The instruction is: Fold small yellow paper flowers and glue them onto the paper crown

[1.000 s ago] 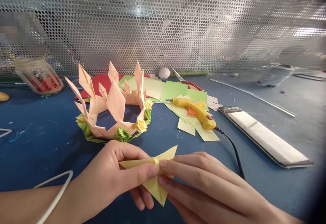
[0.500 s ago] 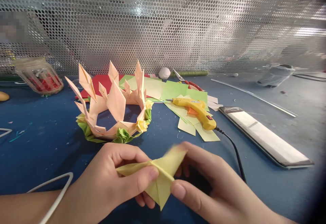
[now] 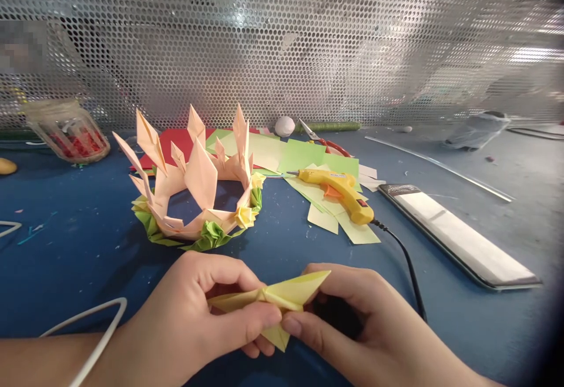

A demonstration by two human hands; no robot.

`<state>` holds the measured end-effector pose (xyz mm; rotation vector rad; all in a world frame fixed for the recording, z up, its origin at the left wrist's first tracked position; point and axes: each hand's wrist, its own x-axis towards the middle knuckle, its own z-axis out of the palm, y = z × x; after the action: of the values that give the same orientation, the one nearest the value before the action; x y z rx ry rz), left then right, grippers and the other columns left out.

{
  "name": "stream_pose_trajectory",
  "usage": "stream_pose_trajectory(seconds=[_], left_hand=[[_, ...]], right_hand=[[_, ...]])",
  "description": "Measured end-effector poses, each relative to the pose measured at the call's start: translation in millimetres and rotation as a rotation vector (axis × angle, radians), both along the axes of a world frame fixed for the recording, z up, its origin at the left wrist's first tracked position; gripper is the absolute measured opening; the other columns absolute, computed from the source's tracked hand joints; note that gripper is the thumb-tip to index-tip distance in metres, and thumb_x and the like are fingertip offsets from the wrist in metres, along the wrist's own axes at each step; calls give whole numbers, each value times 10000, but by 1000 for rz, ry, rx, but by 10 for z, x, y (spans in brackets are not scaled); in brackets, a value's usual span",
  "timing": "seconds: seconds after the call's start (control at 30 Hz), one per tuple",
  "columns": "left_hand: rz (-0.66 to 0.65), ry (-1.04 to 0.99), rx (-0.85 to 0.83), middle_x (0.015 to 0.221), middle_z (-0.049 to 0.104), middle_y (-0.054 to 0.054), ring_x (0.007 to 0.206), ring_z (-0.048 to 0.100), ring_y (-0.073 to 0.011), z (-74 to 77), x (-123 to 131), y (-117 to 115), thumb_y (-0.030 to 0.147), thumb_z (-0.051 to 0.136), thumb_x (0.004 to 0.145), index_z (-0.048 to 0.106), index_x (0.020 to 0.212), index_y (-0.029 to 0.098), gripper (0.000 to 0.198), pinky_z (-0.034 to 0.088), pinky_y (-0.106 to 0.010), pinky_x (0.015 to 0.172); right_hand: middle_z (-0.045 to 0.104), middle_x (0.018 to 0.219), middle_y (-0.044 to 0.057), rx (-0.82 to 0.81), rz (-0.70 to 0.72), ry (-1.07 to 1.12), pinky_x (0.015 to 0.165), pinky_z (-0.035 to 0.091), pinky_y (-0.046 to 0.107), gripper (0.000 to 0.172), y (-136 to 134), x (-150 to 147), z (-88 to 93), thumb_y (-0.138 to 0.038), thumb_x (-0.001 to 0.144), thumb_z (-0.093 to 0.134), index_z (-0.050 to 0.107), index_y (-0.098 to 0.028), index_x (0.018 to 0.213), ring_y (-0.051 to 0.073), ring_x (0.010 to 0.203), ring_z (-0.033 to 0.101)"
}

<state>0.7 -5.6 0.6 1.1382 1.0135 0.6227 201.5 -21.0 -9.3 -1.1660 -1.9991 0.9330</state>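
Note:
Between my two hands, low in the head view, is a folded yellow paper piece (image 3: 293, 291) with pointed flaps. My left hand (image 3: 207, 310) pinches its left part, thumb in front and fingers behind. My right hand (image 3: 352, 316) grips its right side, with the thumb pressed near the lower fold and the forefinger behind the upper flap. Part of the paper is hidden by both thumbs. Just beyond my left hand stands a peach folded-paper crown (image 3: 200, 178), trimmed at its base with green leaves and small yellow flowers.
A yellow hot glue gun (image 3: 337, 187) lies on paper sheets (image 3: 304, 155), its black cord trailing toward me. On the right is a phone (image 3: 458, 237). Scissors (image 3: 321, 140) and a clear stick (image 3: 436, 167) lie farther back. A jar (image 3: 73, 134) stands at left before the perforated metal screen (image 3: 282, 46).
The yellow paper has tilted and its right flap now lies flatter. My right thumb has slid left, close to my left thumb, and both hands sit slightly lower.

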Motion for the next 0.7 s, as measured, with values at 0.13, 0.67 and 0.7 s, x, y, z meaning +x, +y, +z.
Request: stream_pose_trajectory(seconds=[0.13, 0.67, 0.7], left_hand=[[8, 45, 32, 588, 768, 36, 545, 692, -101, -14, 3, -1, 214, 778, 774, 738, 640, 191, 142, 552, -151, 547], [-62, -222, -78, 706, 808, 20, 629, 752, -102, -12, -21, 95, 285, 761, 859, 705, 746, 173, 168, 595, -131, 566], [-65, -221, -79, 713, 811, 16, 631, 754, -103, -12, -22, 97, 288, 763, 856, 705, 746, 173, 170, 595, -131, 564]], right_hand=[[753, 676, -23, 21, -23, 33, 604, 588, 219, 152, -14, 16, 7, -269, 870, 691, 713, -236, 723, 159, 617, 709], [772, 749, -16, -218, 42, 273, 660, 613, 238, 129, -25, 19, 79, -235, 892, 624, 733, -264, 829, 182, 698, 734], [774, 752, -16, -229, 44, 265, 650, 602, 227, 146, -25, 22, 79, -248, 903, 612, 735, -264, 825, 177, 696, 730]])
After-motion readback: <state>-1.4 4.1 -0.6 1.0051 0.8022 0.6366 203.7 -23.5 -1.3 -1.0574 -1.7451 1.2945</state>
